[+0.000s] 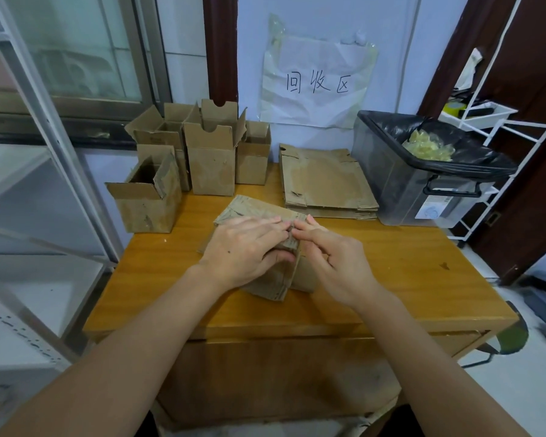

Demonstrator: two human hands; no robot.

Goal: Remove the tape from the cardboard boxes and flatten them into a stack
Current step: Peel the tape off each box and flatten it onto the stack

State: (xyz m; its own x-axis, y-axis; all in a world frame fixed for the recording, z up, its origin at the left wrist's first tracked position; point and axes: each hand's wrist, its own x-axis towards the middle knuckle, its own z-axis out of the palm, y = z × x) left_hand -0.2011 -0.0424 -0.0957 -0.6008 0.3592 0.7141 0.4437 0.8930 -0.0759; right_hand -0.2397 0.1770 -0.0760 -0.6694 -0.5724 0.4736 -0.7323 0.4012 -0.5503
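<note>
A worn cardboard box lies on its side in the middle of the wooden table. My left hand grips its upper edge, thumb underneath and fingers over the top. My right hand meets it at that same edge, its fingertips pinching at the box's corner; whether tape is between them is hidden. Several open boxes stand upright at the table's back left. A stack of flattened boxes lies at the back, right of centre.
A clear bin lined with a black bag holds crumpled tape at the back right. A paper sign hangs on the wall. A metal shelf frame stands left, a white rack right.
</note>
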